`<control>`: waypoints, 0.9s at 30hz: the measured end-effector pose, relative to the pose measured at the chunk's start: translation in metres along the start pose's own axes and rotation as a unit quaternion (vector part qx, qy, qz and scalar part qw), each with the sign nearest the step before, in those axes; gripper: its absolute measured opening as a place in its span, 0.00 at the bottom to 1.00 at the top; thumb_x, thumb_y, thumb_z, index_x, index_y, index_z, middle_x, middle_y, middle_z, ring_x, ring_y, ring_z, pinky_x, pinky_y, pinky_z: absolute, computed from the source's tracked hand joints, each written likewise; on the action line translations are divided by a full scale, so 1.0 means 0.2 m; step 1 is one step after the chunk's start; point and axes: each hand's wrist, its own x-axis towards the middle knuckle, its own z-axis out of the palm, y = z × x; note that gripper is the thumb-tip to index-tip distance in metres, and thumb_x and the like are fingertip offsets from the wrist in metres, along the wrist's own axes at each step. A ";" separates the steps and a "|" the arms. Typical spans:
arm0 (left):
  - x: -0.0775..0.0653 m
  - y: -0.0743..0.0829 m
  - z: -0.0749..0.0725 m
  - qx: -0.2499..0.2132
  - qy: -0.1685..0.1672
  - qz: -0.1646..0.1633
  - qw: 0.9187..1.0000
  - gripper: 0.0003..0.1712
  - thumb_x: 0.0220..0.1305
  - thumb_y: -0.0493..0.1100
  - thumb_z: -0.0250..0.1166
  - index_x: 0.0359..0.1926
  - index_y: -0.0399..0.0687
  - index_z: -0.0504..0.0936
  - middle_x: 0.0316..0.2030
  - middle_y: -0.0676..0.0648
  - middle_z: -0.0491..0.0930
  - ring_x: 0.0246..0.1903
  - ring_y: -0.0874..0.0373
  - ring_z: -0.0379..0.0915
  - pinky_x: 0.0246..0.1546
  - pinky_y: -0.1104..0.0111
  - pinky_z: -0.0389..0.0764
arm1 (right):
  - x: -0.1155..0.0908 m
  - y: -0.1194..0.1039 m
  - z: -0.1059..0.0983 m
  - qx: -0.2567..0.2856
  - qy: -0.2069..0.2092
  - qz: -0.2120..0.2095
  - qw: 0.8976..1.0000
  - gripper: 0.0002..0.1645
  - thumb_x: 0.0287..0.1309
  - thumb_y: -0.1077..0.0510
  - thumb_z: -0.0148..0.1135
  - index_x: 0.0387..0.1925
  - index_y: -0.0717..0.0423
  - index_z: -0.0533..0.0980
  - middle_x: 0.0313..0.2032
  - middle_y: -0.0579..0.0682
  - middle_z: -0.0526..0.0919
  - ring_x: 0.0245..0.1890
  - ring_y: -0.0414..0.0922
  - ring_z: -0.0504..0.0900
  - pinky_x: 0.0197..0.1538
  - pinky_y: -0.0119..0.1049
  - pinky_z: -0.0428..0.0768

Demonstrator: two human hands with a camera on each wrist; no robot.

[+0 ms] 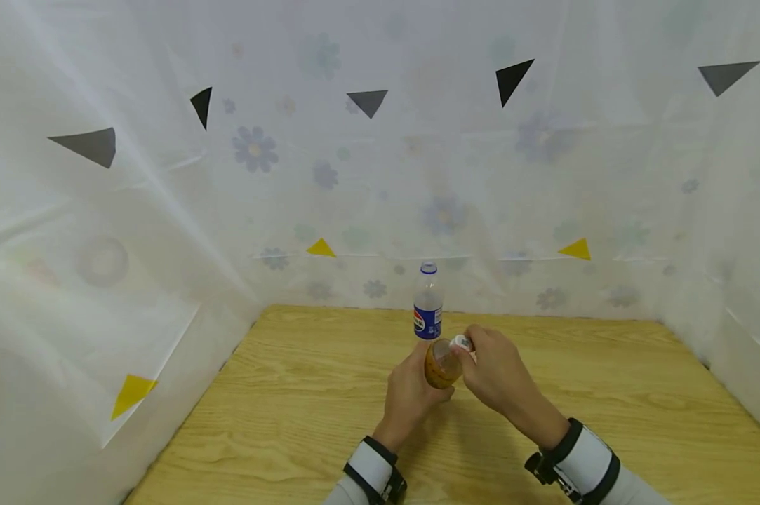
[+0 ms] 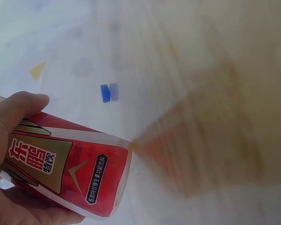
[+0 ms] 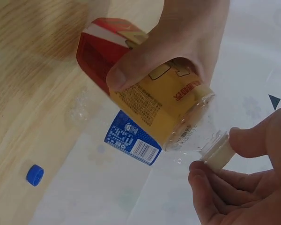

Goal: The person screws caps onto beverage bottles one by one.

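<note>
My left hand (image 1: 411, 389) grips a drink bottle (image 1: 441, 368) with a red and gold label, fingers wrapped round its body. The bottle is tilted, its neck toward my right hand (image 1: 496, 368). Between thumb and fingers the right hand pinches a white cap (image 3: 219, 157) at the bottle's mouth; whether the cap is loose cannot be told. Behind stands a clear bottle (image 1: 428, 322) with a blue label, upright and with no cap on its mouth. In the right wrist view a blue cap (image 3: 35, 175) lies on the table, apart from both hands.
The wood-patterned table (image 1: 278, 421) runs back to a white floral curtain (image 1: 380, 175), which also hangs at both sides. Black, grey and yellow triangles are stuck on the curtain. Each wrist wears a strapped device.
</note>
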 end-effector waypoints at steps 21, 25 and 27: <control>0.00 0.01 -0.01 0.007 0.002 0.006 1.000 0.49 0.43 0.44 0.84 0.67 0.57 0.71 0.50 0.48 0.86 0.46 0.55 0.84 0.45 0.60 0.84 | -0.01 -0.01 -0.03 0.030 -0.008 -0.026 0.999 0.23 0.57 0.78 0.60 0.53 0.60 0.80 0.47 0.60 0.85 0.47 0.58 0.82 0.46 0.53 0.84; 0.00 0.01 0.00 0.007 0.002 0.007 1.000 0.50 0.43 0.44 0.84 0.68 0.56 0.70 0.51 0.47 0.86 0.47 0.54 0.84 0.46 0.59 0.85 | -0.02 -0.01 -0.02 0.034 -0.003 -0.026 0.999 0.23 0.57 0.78 0.60 0.52 0.60 0.80 0.46 0.59 0.85 0.46 0.56 0.82 0.45 0.52 0.84; 0.00 0.01 0.00 0.008 0.002 0.007 1.000 0.49 0.43 0.44 0.84 0.67 0.56 0.71 0.51 0.47 0.86 0.47 0.54 0.84 0.46 0.59 0.85 | -0.02 0.00 -0.02 0.037 0.001 -0.028 0.999 0.23 0.57 0.78 0.60 0.52 0.60 0.80 0.46 0.59 0.85 0.45 0.56 0.82 0.45 0.52 0.84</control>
